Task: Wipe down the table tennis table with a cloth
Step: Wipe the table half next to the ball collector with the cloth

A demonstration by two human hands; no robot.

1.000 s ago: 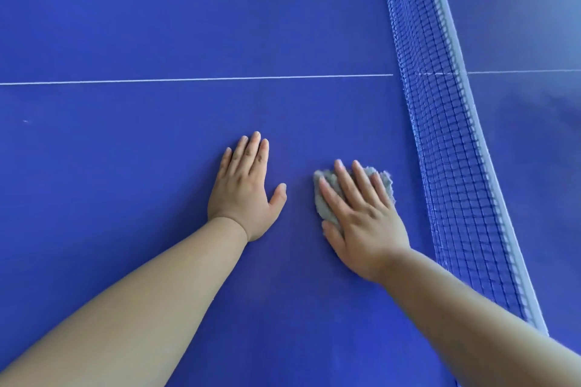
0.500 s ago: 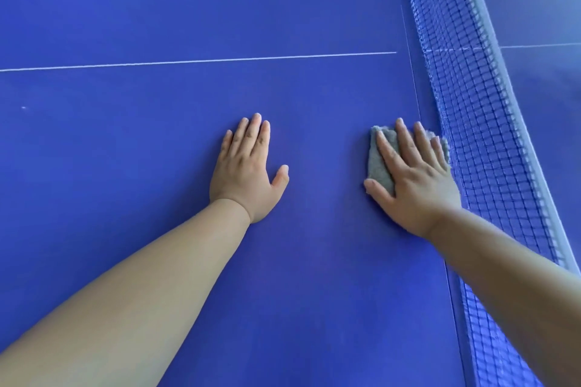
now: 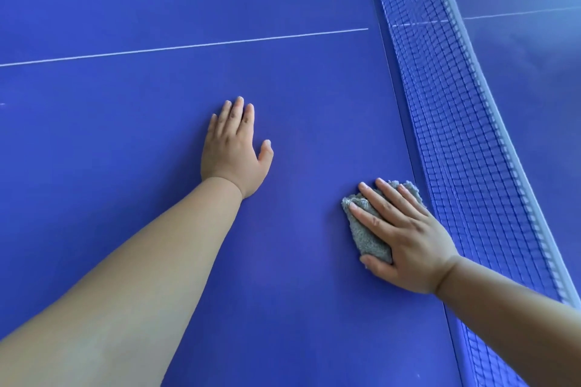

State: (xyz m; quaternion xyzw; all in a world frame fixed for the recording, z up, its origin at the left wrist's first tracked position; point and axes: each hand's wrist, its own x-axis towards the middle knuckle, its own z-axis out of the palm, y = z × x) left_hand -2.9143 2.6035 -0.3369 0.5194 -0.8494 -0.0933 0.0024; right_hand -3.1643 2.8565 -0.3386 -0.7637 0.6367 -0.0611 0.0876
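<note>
The blue table tennis table [image 3: 125, 166] fills the view. A small grey cloth [image 3: 366, 237] lies flat on it close beside the foot of the net. My right hand [image 3: 405, 239] presses on the cloth with straight, spread fingers and covers most of it. My left hand [image 3: 234, 151] rests palm down on the bare surface to the left, fingers straight and together, touching nothing else.
The blue net [image 3: 456, 135] with its white top band runs diagonally from the top middle to the bottom right. A thin white centre line [image 3: 188, 46] crosses the table beyond my hands. The far half of the table [image 3: 534, 72] lies past the net.
My right hand first slid the cloth right toward the net, then drew it back along the net toward me. My left hand stayed flat in place.
</note>
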